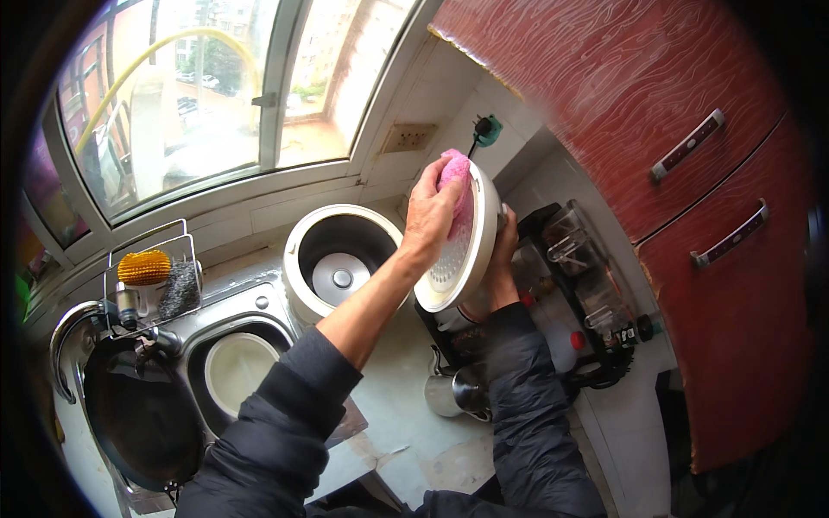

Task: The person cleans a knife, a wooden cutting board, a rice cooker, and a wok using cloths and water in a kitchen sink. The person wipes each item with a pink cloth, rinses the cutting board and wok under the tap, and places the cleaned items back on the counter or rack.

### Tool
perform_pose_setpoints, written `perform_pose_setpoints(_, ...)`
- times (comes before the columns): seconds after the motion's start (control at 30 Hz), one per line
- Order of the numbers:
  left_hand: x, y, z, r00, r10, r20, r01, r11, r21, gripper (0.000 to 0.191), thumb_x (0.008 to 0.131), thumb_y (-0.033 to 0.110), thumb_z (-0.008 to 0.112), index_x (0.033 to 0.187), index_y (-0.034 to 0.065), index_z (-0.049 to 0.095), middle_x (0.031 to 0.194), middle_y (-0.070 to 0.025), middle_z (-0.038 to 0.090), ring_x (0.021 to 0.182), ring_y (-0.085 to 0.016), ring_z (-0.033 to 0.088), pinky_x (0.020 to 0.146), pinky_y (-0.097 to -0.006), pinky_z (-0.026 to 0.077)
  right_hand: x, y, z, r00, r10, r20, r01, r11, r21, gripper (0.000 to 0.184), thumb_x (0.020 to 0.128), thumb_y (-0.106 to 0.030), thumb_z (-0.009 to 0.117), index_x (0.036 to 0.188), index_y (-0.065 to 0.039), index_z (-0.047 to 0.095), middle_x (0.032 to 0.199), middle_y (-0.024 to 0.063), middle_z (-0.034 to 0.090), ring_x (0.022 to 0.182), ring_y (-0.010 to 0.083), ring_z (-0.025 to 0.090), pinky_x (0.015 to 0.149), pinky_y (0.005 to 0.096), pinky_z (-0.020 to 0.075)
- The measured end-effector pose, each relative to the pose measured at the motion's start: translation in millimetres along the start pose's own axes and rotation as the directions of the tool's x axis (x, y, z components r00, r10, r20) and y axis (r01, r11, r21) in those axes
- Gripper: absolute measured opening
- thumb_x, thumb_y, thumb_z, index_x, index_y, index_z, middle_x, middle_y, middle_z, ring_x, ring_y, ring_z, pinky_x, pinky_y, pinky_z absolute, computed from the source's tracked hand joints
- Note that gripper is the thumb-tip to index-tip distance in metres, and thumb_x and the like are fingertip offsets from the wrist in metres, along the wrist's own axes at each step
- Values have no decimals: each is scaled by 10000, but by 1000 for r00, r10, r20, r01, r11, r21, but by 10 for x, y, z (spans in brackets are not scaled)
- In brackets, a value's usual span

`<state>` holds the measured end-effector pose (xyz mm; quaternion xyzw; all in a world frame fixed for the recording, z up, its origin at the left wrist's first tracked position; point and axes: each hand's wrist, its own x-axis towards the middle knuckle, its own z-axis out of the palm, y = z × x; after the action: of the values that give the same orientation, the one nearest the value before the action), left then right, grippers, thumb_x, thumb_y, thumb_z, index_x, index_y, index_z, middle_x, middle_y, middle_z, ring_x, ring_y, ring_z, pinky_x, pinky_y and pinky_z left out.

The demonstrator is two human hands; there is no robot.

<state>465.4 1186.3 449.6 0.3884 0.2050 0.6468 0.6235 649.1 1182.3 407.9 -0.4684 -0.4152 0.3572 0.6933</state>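
Observation:
My left hand [432,206] grips a crumpled pink cloth [457,169] and presses it to the inner face of a round white rice cooker lid [479,249]. That lid is held up on edge, its inside turned to the left. Behind it, my right hand [507,256] supports the outer side; most of its fingers are hidden by the lid. Left of the lid stands the rice cooker body [291,272], uncovered, with a dark inner wall and a metal heating plate [340,278] at the bottom.
A double sink [261,302] holds a black wok [136,408] and a pale bowl [239,372]. A wire rack [188,243] carries scrubbers by the tap [58,349]. At right are a metal pot [442,395], a seasoning rack [550,217] and red cabinets [719,311]. A plug [484,126] hangs on the wall.

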Motion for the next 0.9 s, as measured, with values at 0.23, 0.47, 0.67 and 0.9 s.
perform_pose_setpoints(0.23,-673,152,131,979,201,13,-201,979,-18,395,995,136,586,1370,13,613,1260,-144,680,1152,-211,624,1033,-315,462,-197,-1,143,956,-272,112,293,910,-295,159,992,-173,611,1064,-31,607,913,33,651,839,137,603,748,339,514)
perform_pose_setpoints(0.47,-1482,-6,-257,984,106,146,-140,959,247,360,997,40,638,1356,63,620,1211,-137,698,1083,-205,667,953,-315,510,-479,-110,323,988,3,151,-14,997,70,338,1118,-356,429,1317,-98,519,1218,17,586,1165,135,561,1034,323,457)
perform_pose_setpoints(0.67,-1461,-219,-479,995,86,43,-95,945,312,437,1024,145,652,1439,67,541,1238,-182,688,1123,-234,667,998,-337,497,-582,-235,448,969,159,192,-178,980,91,414,1136,-433,356,1303,-114,560,1187,13,607,1137,122,583,1000,295,465)
perform_pose_setpoints(0.9,-1442,-296,-538,999,26,39,-37,944,329,466,1038,223,651,1454,66,513,1250,-202,678,1113,-252,665,1004,-351,495,-729,-171,388,942,179,284,-236,955,179,410,1113,-387,422,1367,-83,532,1248,47,618,1162,153,605,1017,326,488)
